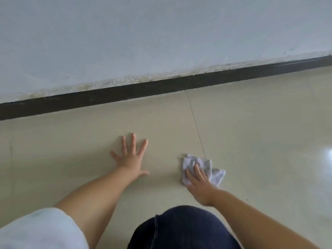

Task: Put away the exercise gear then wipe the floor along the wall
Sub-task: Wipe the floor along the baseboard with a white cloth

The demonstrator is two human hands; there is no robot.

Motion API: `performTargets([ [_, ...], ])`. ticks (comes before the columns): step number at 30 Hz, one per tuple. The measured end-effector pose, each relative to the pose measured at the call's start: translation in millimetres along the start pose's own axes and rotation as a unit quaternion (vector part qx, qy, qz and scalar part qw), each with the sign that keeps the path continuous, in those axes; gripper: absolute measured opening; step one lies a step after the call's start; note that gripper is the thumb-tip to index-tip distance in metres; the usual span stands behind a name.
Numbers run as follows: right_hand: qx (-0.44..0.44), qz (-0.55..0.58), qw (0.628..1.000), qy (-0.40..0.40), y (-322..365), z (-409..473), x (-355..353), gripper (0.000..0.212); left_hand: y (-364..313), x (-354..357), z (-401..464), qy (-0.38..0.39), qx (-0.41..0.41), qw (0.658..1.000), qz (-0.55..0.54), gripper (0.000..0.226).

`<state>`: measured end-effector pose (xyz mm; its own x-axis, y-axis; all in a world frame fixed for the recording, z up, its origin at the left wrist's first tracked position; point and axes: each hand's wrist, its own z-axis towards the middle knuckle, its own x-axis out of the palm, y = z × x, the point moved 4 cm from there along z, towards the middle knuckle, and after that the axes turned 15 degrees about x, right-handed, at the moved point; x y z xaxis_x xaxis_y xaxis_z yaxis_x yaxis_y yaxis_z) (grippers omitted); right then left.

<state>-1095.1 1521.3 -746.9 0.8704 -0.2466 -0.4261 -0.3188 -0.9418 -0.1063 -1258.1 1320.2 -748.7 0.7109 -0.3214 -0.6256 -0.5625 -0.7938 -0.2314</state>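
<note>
A small white cloth (215, 174) lies crumpled on the beige tiled floor (260, 132), just right of a thin tile joint. My right hand (199, 184) presses flat on the cloth's left part, fingers pointing toward the wall. My left hand (131, 159) rests palm-down on the bare floor to the left, fingers spread, holding nothing. The white wall (143, 42) meets the floor at a dark skirting strip (125, 94) running across the view, well beyond both hands. No exercise gear is in view.
My knee in dark denim (181, 229) fills the bottom centre. A white sleeve (39, 230) shows at the bottom left. Flaking, stained paint (115, 82) runs along the wall's lower edge above the skirting. A bright glare spot (326, 155) lies on the floor at right.
</note>
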Motion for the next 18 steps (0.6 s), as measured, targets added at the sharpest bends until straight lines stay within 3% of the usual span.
performTargets([
  [3, -0.025, 0.018, 0.992, -0.125, 1, -26, 55, 0.080, 3, 1, 4, 0.000, -0.015, 1.000, 0.019, 0.117],
  [5, -0.092, -0.043, 0.978, -0.180, -17, -16, 65, 0.075, 3, 2, 7, -0.003, -0.016, 0.999, 0.031, 0.117],
  [7, -0.165, -0.113, 0.942, -0.269, -33, -7, 36, 0.059, 4, 2, 8, 0.000, -0.015, 0.999, 0.040, 0.118],
  [9, -0.226, -0.165, 0.915, -0.291, -38, 14, 18, 0.054, 2, -1, 5, 0.011, -0.011, 0.998, 0.065, 0.117],
  [10, -0.215, -0.159, 0.923, -0.278, -38, 25, 1, 0.052, 3, -2, 3, 0.017, -0.010, 0.997, 0.071, 0.114],
  [12, -0.192, -0.104, 0.919, -0.328, -17, 45, -55, 0.050, 5, -13, 2, 0.028, -0.007, 0.997, 0.068, 0.103],
  [15, -0.168, -0.096, 0.942, -0.275, 46, 73, -124, 0.053, -7, -30, -3, 0.014, -0.058, 0.998, 0.001, 0.083],
  [18, -0.182, -0.089, 0.956, -0.211, 97, 91, -183, 0.056, -51, -21, 0, -0.081, -0.147, 0.982, -0.084, 0.072],
])
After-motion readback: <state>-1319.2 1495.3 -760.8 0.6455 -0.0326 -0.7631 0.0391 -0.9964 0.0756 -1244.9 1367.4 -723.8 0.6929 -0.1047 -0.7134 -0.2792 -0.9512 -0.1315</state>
